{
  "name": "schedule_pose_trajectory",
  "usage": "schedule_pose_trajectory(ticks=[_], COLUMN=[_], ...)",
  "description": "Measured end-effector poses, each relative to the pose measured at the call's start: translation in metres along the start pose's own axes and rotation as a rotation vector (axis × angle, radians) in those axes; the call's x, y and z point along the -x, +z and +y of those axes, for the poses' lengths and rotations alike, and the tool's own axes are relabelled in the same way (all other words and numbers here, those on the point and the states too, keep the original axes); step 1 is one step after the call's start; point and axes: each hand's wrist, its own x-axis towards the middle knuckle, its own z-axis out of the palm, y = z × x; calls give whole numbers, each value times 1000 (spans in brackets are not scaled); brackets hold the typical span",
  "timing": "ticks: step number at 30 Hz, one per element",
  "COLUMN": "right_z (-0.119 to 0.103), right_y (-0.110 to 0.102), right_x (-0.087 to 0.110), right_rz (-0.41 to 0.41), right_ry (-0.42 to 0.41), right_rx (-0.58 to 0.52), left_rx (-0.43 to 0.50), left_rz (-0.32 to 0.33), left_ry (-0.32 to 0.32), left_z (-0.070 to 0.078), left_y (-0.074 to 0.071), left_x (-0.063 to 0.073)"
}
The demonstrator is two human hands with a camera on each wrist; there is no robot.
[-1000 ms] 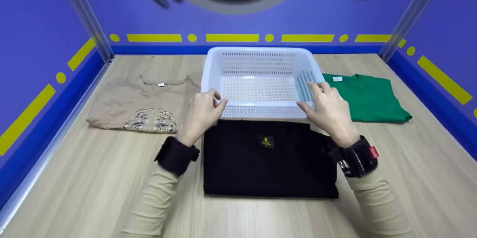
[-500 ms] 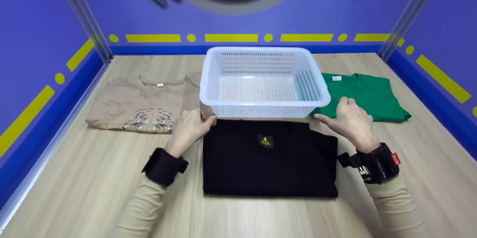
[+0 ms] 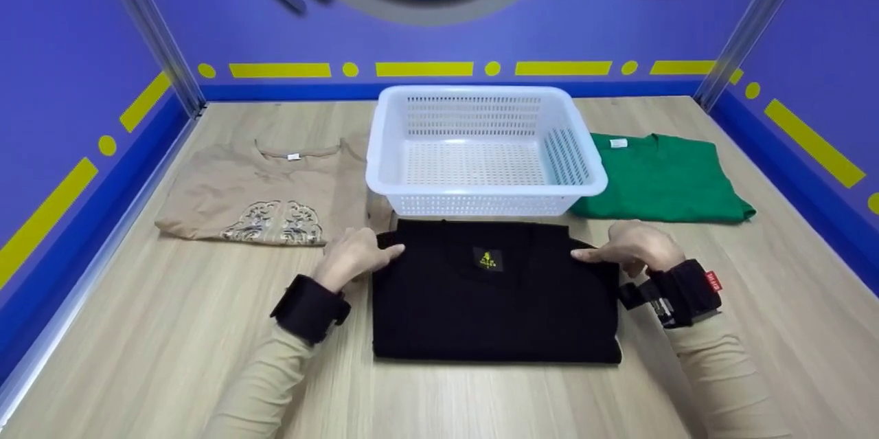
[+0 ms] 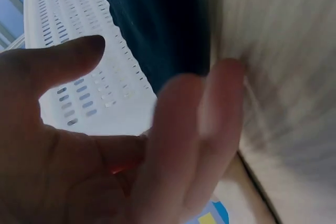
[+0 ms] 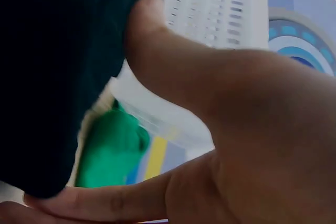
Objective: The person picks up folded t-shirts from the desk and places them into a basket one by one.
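Observation:
A folded black shirt (image 3: 494,308) with a small yellow-printed neck label lies flat on the table. The left hand (image 3: 354,257) is at its upper left corner, thumb stretched toward the cloth. In the left wrist view the fingers (image 4: 176,124) reach down beside the shirt's edge, and a gap separates them from the thumb. Across from it, the right hand (image 3: 642,246) is at the upper right corner. Its thumb (image 5: 149,19) lies against the cloth in the right wrist view, while the extended fingers (image 5: 115,200) are at the shirt's lower edge.
A white perforated plastic basket (image 3: 487,190) stands just behind the black shirt. A folded beige shirt (image 3: 226,185) with an embroidered print lies to its left, and a folded green shirt (image 3: 666,181) to its right. Blue panels (image 3: 439,40) enclose the table's back and sides.
Both hands have left the basket's front corners and come back toward the person, to the black shirt's upper corners. The basket and shirts stay in place.

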Motion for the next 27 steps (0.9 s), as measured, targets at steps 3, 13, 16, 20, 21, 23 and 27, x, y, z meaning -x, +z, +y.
schedule_pose_trajectory(ticks=[3,13,16,20,21,23,27], right_z=[-1,-20,-25,-28,-27,-27,-24], right_y=[4,19,23,28,29,31,33], right_x=[-4,-8,-11,-16,-18,-22,-31], right_rz=[-10,69,120,119,115,102,17], right_ry=[-10,-140,-211,-262,-268,-289,-360], right_rx=[-35,-121,-131,-266,-303,-379,-560], left_rx=[9,66,100,209,264,379,511], left_rz=[-11,-58,-74,-107,-128,-169,-222], left_ry=[6,77,77,87,85,77,69], left_z=[2,8,9,8,8,6,5], left_y=[3,9,9,11,11,12,15], left_x=[0,-2,-2,-5,-6,-8,-12])
